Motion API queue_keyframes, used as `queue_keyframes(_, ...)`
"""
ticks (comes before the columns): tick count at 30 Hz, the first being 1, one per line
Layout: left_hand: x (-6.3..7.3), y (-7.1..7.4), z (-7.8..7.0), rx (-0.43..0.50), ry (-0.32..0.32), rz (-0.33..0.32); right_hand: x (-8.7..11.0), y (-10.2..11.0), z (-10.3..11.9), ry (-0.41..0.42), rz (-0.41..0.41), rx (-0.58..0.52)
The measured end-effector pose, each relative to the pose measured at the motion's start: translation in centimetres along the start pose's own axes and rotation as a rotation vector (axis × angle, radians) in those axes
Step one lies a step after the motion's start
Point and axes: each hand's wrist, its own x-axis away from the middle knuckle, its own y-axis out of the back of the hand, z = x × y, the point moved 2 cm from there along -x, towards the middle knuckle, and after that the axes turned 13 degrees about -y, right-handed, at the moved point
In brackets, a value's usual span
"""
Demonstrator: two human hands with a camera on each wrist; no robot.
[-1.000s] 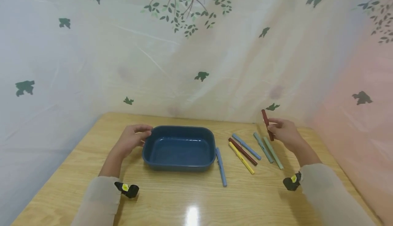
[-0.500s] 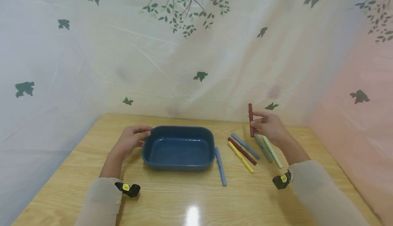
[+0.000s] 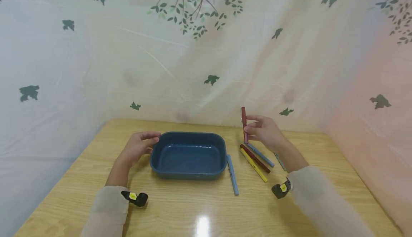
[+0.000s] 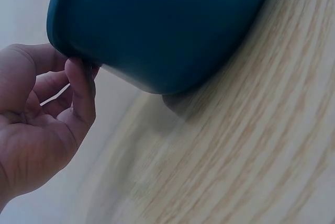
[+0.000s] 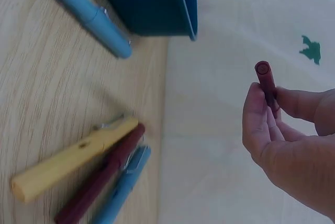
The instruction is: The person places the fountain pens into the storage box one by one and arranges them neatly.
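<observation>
A deep blue rectangular dish (image 3: 188,175) stands on the table with nothing in it. At its back left corner my left hand (image 3: 133,148) holds the rim; in the left wrist view thumb and fingers (image 4: 81,90) meet at the edge. My right hand (image 3: 265,131) pinches a dark red pen (image 3: 243,116) nearly upright, raised above the table to the right of the dish. Below it lie a blue pen (image 3: 262,155), another dark red pen (image 3: 261,161) and a yellow pen (image 3: 253,165), side by side and slanted.
Another blue pen (image 3: 233,176) lies against the dish's right side. A green pen (image 3: 279,161) shows partly beneath my right forearm. A pale curtain (image 3: 180,58) printed with leaves and birds hangs behind the wooden table (image 3: 167,208).
My right hand has moved left with the dark red pen, from above the green pens to above the blue pen. The left hand and the dish have stayed in place.
</observation>
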Motion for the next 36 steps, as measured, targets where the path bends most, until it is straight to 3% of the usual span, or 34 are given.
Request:
queue_keyframes(9,-0.3,0.1,0.0,0.0,0.006,0.004,-0.8,-3.2,1.3,0.006,0.043,-0.075)
queue_keyframes(18,-0.4,0.2,-0.1,0.011,0.005,0.004,-1.2,-6.1,2.4,-0.023,0.038,-0.071)
queue_keyframes(36,-0.8,0.3,0.2,0.002,-0.01,0.011,-3.4,-13.3,2.2,-0.086,0.156,-0.242)
